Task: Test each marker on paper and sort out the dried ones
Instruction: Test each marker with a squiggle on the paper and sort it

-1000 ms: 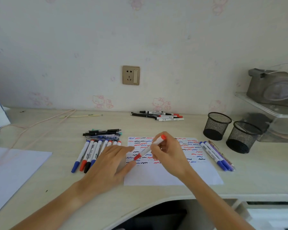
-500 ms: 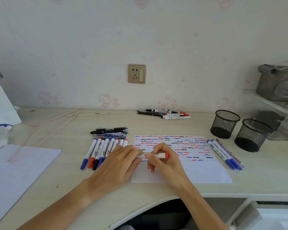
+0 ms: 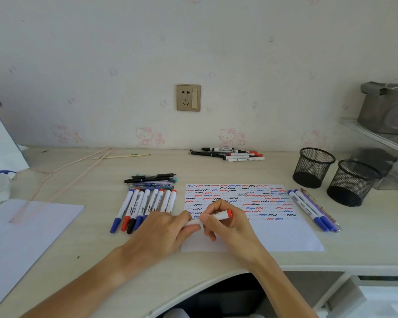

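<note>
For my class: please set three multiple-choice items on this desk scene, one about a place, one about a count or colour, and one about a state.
1. Where do the two mesh cups stand?
A. Right of the test paper
B. Left of the test paper
C. On the test paper

2. What colour is the end of the marker held in both hands?
A. Green
B. Red
C. Yellow

3. What is the state of the test paper?
A. Blank
B. Crumpled into a ball
C. Lying flat, its upper part filled with squiggles

Key:
1 A, both cups stand at the desk's right side, beyond the paper's right edge.
2 B, a red end shows past the right hand; the left hand holds the other end.
3 C, rows of red, blue and black squiggles fill the upper part; the lower strip is bare.
</note>
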